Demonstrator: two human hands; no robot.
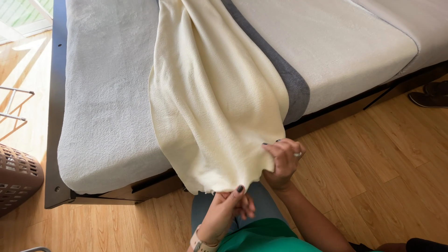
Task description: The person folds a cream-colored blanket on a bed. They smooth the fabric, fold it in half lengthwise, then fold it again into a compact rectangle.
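Head view: fingers of the left hand (228, 207) pinch the bottom hem of a cream blanket (212, 98) at lower centre, while the right hand (282, 161) grips its edge just to the right. The blanket hangs bunched off the grey mattress (107, 93), not yet spread or folded. A laundry basket (16, 179) stands at far left.

a bed (107, 140) fills the upper frame; a cream blanket (210, 102) and grey cover (291, 79) lie on it.
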